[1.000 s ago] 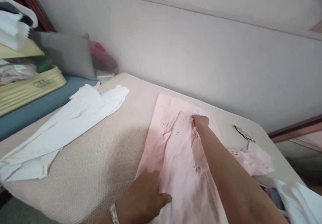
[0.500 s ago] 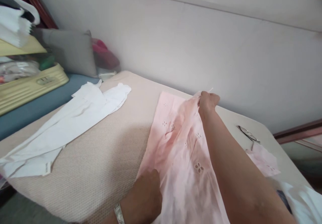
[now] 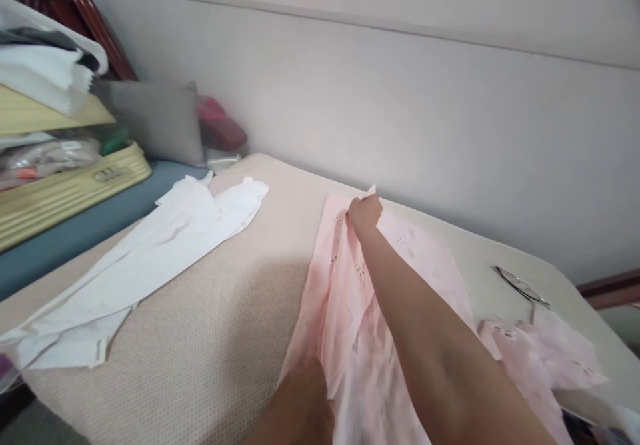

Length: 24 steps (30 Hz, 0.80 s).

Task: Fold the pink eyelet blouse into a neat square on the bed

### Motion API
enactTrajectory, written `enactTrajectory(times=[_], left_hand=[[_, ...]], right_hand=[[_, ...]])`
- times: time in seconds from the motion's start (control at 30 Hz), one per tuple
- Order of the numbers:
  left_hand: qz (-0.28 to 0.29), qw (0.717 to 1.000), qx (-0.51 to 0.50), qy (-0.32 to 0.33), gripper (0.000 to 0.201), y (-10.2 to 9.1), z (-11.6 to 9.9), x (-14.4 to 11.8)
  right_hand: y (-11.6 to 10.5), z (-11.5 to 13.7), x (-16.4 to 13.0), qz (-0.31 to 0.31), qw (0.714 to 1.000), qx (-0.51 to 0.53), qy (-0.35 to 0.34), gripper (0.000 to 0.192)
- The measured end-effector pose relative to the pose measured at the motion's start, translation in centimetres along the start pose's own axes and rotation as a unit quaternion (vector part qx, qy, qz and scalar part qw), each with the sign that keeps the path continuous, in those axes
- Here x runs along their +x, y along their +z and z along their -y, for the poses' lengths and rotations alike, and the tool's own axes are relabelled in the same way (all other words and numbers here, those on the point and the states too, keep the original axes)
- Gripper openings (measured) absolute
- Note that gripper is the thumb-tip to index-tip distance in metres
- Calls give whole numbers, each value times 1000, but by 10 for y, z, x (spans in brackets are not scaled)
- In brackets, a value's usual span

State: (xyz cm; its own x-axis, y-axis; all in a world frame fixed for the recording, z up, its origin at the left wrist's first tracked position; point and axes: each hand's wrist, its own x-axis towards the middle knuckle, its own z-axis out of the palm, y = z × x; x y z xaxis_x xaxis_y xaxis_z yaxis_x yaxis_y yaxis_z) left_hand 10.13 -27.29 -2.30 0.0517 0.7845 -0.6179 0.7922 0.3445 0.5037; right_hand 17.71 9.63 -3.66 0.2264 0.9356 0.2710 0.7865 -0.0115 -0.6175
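The right hand [image 3: 365, 211] pinched the far edge of the pale pink eyelet cotton garment [image 3: 350, 311]; the left hand [image 3: 303, 398] pressed flat on its near edge. The fabric lay partly smoothed, creases remaining.

I take the garment [image 3: 425, 258] as my landmark; it lies on the pad [image 3: 210, 325], running from the near edge toward the wall [image 3: 400, 111]. My right hand [image 3: 365, 211] sits at its far end, my left hand [image 3: 300, 398] on its near left edge. Left of it, well apart, a cloth [image 3: 150, 258] lies on the pad. Right of it lie scraps [image 3: 545, 358], with spectacles [image 3: 520, 288] just behind them. Far left, behind the cloth, stand a cushion [image 3: 155, 121] and a tray [image 3: 65, 191].
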Motion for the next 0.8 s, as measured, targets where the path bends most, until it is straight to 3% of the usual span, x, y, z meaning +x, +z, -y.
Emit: enactTrajectory(times=[0.13, 0.37, 0.5, 0.67, 0.8], left_hand=[[38, 999, -24, -8, 68, -7, 2, 5], [62, 998, 0, -1, 87, -2, 8, 4], [61, 998, 8, -5, 93, -5, 6, -1], [38, 997, -62, 19, 83, -10, 7, -6], [60, 998, 24, 16, 77, -9, 3, -11]], right_hand=[[28, 1, -7, 22, 998, 3, 62, 31], [44, 8, -13, 62, 997, -25, 39, 29], [39, 11, -28, 109, 993, -45, -10, 32], [26, -1, -56, 122, 984, -74, -104, 36], [31, -19, -72, 165, 967, -88, -173, 53]])
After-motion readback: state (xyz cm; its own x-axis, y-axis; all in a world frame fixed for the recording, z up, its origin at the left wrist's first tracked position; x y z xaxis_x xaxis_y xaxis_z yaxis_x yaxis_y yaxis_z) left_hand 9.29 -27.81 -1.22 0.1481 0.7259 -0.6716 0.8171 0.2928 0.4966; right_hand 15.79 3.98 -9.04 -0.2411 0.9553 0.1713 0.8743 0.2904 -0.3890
